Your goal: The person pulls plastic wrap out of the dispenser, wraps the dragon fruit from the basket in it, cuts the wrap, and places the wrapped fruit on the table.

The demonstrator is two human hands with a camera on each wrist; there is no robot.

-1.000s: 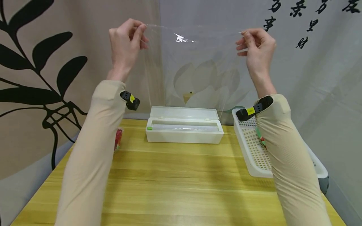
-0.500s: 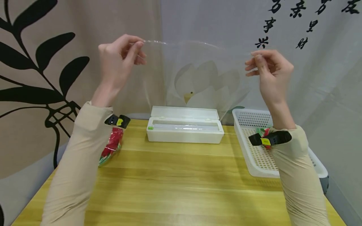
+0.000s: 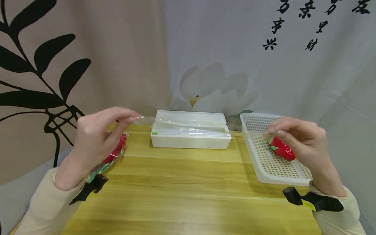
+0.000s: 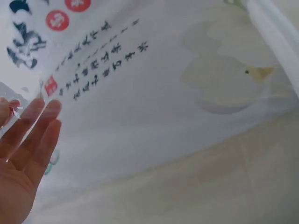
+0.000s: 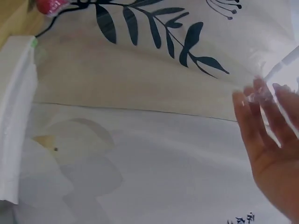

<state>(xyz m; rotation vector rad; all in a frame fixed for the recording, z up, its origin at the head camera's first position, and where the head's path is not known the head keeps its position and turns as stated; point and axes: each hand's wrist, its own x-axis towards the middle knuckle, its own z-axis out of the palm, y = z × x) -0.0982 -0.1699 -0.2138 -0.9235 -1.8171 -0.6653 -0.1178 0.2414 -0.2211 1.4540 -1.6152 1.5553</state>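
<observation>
A sheet of clear cling film [image 3: 147, 120] stretches between my two hands, low above the table, and is hard to make out against the background. My left hand [image 3: 94, 143] pinches one corner between thumb and forefinger, at the left of the head view. At the right, my right hand [image 3: 306, 140] pinches the other corner; a crumpled bit of film [image 5: 259, 96] shows at its fingertips in the right wrist view. Behind the film stands a white cling film box [image 3: 191, 142], its lid raised and a roll inside.
A white perforated basket [image 3: 265, 179] stands under my right hand, with red, green-topped items [image 3: 283, 153] in it. Left of the box, partly behind my left hand, lies a film-wrapped red and green item [image 3: 117, 151]. A printed curtain [image 3: 214, 39] hangs behind the wooden table [image 3: 188, 195].
Both hands have come down from in front of the curtain to just above the table and moved farther apart, bringing the film down with them. The box and basket have stayed put.
</observation>
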